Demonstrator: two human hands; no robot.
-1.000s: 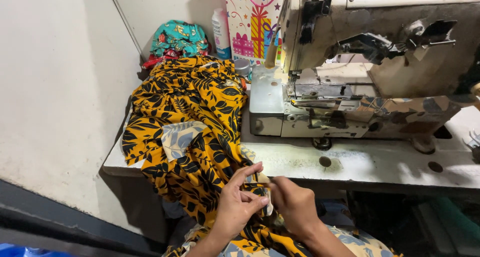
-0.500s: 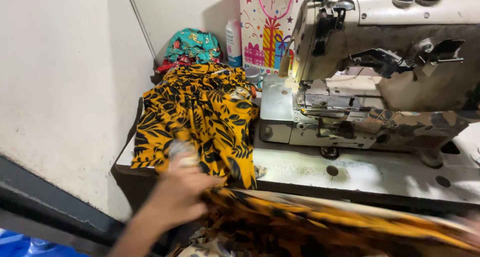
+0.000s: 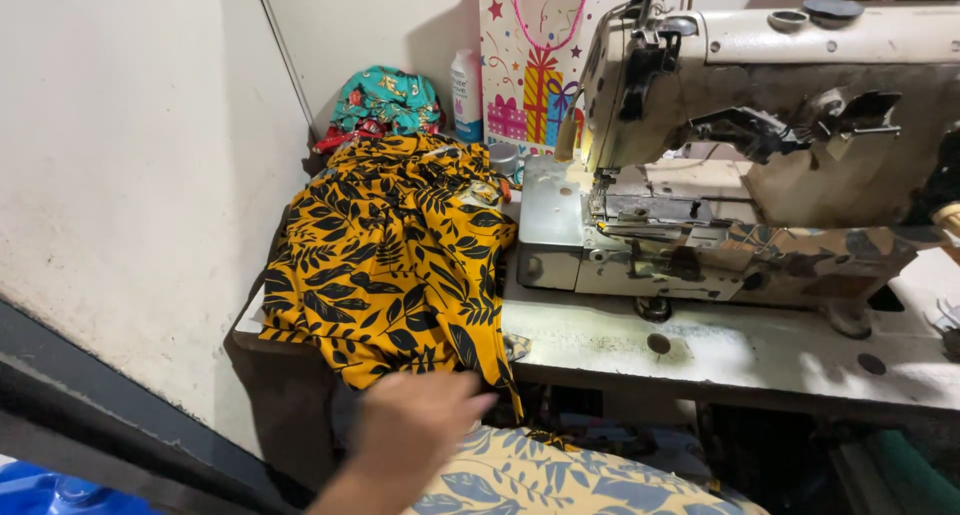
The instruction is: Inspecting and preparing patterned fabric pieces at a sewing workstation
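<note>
At the table's (image 3: 700,360) front edge, blurred left hand (image 3: 415,425) seen just below orange black-leafed cloth (image 3: 385,265) heaped on the table, grip spread unclear, nothing visibly held, cream sewing machine (image 3: 740,145) alongside.

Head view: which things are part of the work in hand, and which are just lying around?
In hand:
- left hand, blurred, at the hanging edge of the orange leaf-print fabric
- sewing machine
- machine table

Lying about:
- teal cloth bundle by the wall
- white bottle
- gift bag

The right hand is out of view.
</note>
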